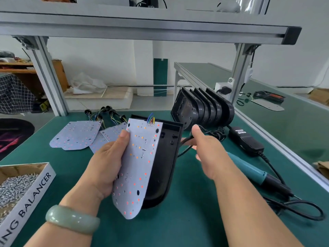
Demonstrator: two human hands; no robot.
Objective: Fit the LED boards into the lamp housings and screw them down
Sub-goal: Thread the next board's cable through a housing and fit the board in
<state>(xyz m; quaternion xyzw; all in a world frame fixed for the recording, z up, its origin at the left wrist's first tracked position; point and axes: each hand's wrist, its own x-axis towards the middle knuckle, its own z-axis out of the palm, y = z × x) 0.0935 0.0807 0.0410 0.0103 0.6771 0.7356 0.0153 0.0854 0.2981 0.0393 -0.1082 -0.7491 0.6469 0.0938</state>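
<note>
Bench [178, 229]: green-topped
Frame [142, 27]: aluminium rail overhead
Power adapter [245, 139]: black, on the bench at my right
Plastic bag [87, 84]: white, beyond the bench

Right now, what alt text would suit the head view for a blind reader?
A left hand holds a white LED board against a black lamp housing over a green bench; the right hand hovers beside a cable.

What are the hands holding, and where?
The left hand grips the LED board by its left edge; right hand's hold on the cable cannot be told.
</note>
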